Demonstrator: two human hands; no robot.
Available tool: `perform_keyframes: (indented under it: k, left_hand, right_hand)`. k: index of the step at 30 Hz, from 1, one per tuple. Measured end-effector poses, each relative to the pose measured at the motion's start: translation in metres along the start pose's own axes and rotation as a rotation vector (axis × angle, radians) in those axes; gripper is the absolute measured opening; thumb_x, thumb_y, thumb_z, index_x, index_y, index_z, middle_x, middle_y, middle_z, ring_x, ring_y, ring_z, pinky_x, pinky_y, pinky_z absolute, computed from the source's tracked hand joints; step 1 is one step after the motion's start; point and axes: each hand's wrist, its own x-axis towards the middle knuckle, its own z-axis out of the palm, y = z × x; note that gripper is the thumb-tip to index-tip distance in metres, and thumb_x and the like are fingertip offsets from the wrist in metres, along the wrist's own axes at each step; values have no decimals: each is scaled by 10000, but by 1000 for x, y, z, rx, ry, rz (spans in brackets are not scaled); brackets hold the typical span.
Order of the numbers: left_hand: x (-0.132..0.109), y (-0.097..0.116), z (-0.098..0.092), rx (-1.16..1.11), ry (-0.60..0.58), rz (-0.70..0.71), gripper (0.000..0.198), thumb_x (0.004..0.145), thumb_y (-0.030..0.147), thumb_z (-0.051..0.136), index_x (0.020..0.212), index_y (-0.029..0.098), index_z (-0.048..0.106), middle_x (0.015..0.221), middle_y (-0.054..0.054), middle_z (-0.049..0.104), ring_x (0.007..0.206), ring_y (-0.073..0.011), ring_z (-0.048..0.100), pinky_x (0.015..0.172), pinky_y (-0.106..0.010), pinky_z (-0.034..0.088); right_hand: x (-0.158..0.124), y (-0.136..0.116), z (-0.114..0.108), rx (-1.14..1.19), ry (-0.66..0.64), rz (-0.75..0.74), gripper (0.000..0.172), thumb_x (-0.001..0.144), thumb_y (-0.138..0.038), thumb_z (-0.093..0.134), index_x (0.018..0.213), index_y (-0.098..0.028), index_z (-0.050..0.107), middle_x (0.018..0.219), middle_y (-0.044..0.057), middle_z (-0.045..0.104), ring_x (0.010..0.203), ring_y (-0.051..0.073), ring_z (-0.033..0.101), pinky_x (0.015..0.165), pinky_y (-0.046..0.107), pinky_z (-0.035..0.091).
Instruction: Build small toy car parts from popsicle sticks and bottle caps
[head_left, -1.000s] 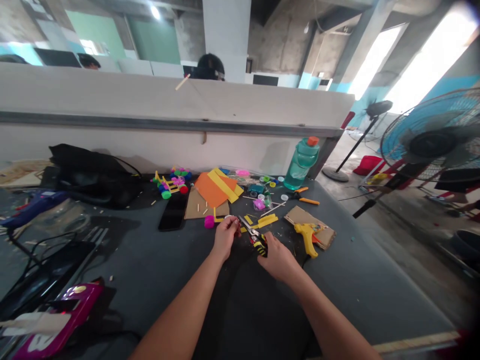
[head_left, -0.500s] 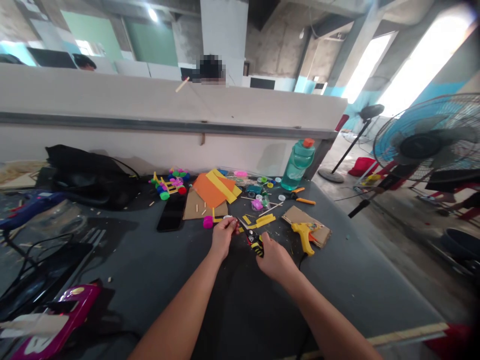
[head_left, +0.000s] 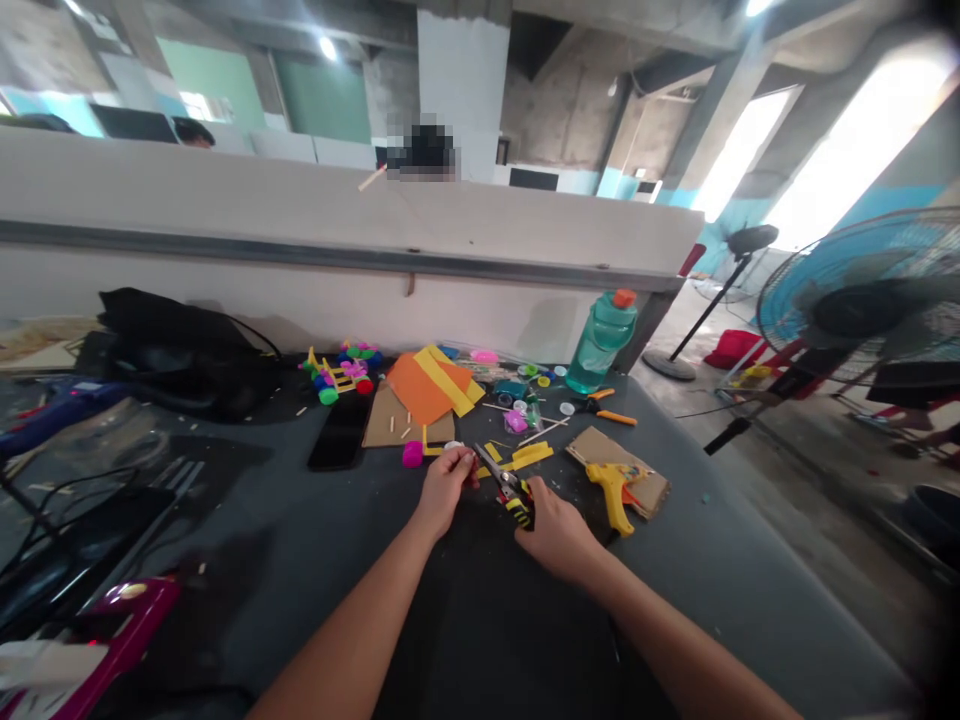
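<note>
My right hand (head_left: 553,530) grips yellow-and-black cutters (head_left: 510,492) by the handles, with the metal jaws pointing up and left toward my left hand (head_left: 444,487). My left hand is closed in a pinch on a small piece that I cannot make out, held right at the jaws. Both hands hover just above the dark grey table (head_left: 720,580). Yellow foam strips (head_left: 525,457) lie just beyond the cutters. A pink cap (head_left: 412,454) sits left of my left hand.
A yellow glue gun (head_left: 613,487) rests on cardboard to the right. Orange and yellow sheets (head_left: 429,385), a black phone (head_left: 336,438), a teal bottle (head_left: 601,340), a toy with coloured caps (head_left: 341,368) and a black bag (head_left: 180,350) lie further back. A fan (head_left: 862,300) stands right.
Both hands stay together at the cutters with almost no movement. The camera has shifted slightly, so the scene sits a little differently in view.
</note>
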Motion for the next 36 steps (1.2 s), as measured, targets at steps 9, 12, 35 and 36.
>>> perform_keyframes:
  k: [9, 12, 35, 36]
  left_hand:
    - [-4, 4, 4, 59, -25, -14, 241, 712, 390, 645, 747, 156, 599, 625, 18, 517, 533, -98, 478, 515, -213, 414]
    - [-5, 5, 4, 71, -25, -16, 236, 719, 384, 641, 774, 157, 611, 617, 14, 524, 531, -99, 480, 503, -205, 402]
    - [-6, -1, -3, -5, 3, -43, 205, 657, 321, 701, 730, 139, 643, 629, 4, 569, 545, -86, 506, 553, -220, 416]
    - [-6, 0, -2, -7, -6, -40, 201, 664, 319, 698, 734, 139, 644, 622, 7, 565, 546, -84, 504, 552, -216, 413]
  right_hand:
    - [-12, 6, 5, 18, 33, -14, 393, 666, -223, 540, 1030, -188, 394, 907, 54, 597, 805, 207, 588, 650, 251, 338]
    - [-12, 6, 5, 5, 34, -18, 378, 666, -228, 541, 1010, -192, 388, 908, 53, 594, 810, 208, 586, 649, 252, 335]
    - [-14, 0, -1, -86, -43, -4, 314, 713, -234, 523, 993, -176, 393, 926, 87, 618, 793, 231, 619, 613, 269, 330]
    - [-15, 0, 0, -84, -27, -14, 324, 708, -243, 523, 996, -174, 391, 939, 90, 615, 794, 232, 618, 616, 272, 332]
